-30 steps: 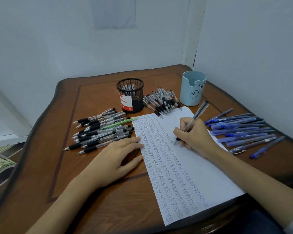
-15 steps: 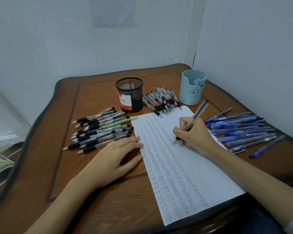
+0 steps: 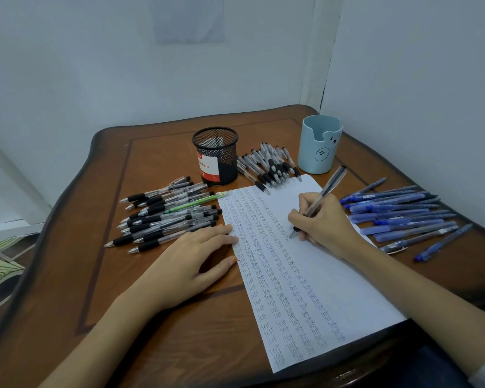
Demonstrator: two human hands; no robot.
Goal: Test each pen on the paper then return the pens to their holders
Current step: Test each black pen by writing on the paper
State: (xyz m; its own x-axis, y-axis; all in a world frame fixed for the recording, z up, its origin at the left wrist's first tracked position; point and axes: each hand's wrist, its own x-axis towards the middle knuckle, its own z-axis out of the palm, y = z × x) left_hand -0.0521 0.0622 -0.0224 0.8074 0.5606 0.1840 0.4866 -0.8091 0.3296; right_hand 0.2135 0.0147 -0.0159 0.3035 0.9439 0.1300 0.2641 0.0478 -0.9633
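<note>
Grips the pen [image 3: 329, 186] low, right hand [image 3: 324, 222] fingers clamped round it, tip on the paper [image 3: 347, 281] mid-sheet; pins the paper's left edge with the flat, straight-fingered left hand [image 3: 193, 259]. Seems light, stiff, slick: best held near the tip

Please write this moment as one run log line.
step: testing | right hand: grips pen, tip on paper | left hand: touches paper edge

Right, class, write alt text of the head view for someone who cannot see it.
A right hand writes with a pen on paper; the left hand rests at its edge. Loose pens lie around a mesh holder and blue cup.
</note>
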